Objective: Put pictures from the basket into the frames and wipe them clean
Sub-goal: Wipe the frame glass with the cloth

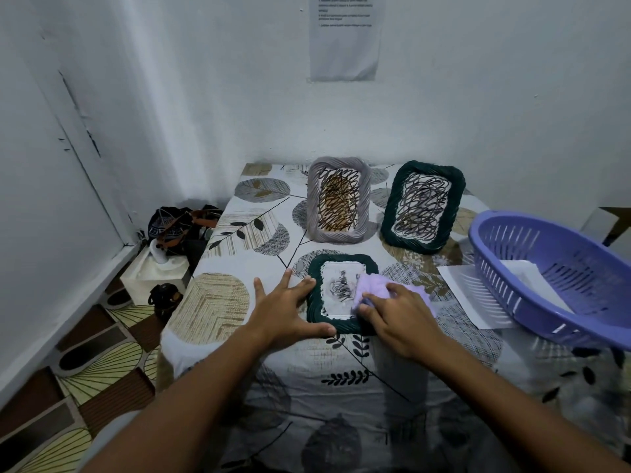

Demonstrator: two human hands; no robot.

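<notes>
On the near counter (211, 302), your left hand (286, 308) is pressing flat, fingers spread, steadying the green frame (316, 317) while your right hand (399, 319) is gripping the cloth (372, 288), wiping its glass.

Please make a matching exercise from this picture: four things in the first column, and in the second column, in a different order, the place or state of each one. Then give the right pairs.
Column one:
1. grey frame
2. purple cloth
3. purple basket
4. left hand

Column two:
A. tilted, at the right edge of the table, resting on a white sheet
B. fingers spread, steadying the left side of the lying green frame
C. standing upright at the back, left of the other standing frame
D. pressed on the lying frame by the right hand

Pairs: 1-C, 2-D, 3-A, 4-B
</notes>
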